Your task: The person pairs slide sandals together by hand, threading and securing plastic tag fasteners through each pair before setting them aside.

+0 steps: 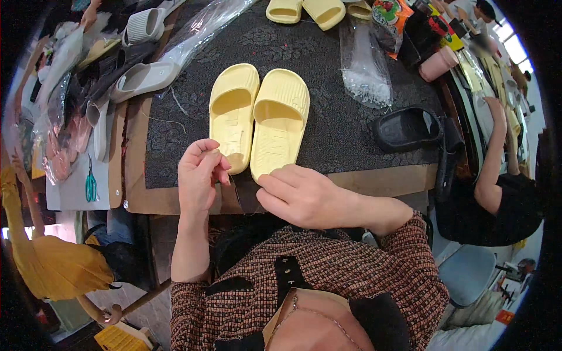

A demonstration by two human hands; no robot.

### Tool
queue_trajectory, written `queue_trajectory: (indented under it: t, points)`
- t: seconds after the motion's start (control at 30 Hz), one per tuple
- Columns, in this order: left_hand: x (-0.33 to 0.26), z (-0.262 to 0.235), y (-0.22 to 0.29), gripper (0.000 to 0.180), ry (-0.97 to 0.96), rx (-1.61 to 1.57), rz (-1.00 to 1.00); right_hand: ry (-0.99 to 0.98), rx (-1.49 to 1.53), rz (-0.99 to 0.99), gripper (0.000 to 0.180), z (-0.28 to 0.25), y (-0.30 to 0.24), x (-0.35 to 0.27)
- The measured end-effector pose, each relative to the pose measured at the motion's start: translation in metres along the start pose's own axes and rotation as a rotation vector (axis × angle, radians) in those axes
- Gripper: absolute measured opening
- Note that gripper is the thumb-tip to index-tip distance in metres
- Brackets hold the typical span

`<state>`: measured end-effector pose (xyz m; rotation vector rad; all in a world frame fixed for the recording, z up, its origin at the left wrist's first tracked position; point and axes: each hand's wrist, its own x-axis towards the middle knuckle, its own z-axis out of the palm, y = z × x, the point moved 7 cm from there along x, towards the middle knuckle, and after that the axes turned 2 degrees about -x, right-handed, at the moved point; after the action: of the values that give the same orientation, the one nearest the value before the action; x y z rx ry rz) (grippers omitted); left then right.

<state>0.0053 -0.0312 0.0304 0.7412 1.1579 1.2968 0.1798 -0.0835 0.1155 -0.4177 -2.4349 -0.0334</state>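
Note:
A pair of pale yellow slide slippers, the left slipper [235,85] and the right slipper [283,93], lies side by side on a dark patterned mat, toes pointing away from me. At the heel of the left one, my left hand [200,169] is closed in a pinch, thumb against fingers. Anything it pinches is too small to make out. My right hand [304,196] is curled shut with its back up, by the heel of the right slipper, partly covering it. Its fingertips are hidden, so what they hold cannot be seen.
Grey slippers [143,81] and plastic-wrapped items crowd the left, near teal-handled snips [91,186]. A black slipper [407,128] lies right, below a clear plastic bag [366,76]. More yellow slippers [324,13] sit at the far edge. A pink cup [439,63] stands far right. People work on both sides.

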Motion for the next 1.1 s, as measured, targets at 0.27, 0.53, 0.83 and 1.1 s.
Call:
queue_trajectory:
  t: [0.27, 0.53, 0.83, 1.1]
  points:
    - [0.019, -0.004, -0.002, 0.013, -0.001, 0.088, -0.012, -0.124, -0.082, 0.042, 0.009, 0.033, 0.026, -0.010]
    - [0.048, 0.010, 0.004, 0.021, -0.061, 0.311, 0.005, -0.177, -0.143, 0.126, 0.009, 0.045, 0.061, -0.005]
    - [0.078, 0.048, 0.017, 0.026, -0.190, 1.020, 0.518, -0.204, -0.315, 0.174, 0.005, 0.062, 0.103, -0.007]
    - [0.073, 0.077, 0.015, 0.032, -0.205, 1.483, 0.636, -0.150, -0.161, 0.266, 0.013, 0.033, 0.091, -0.012]
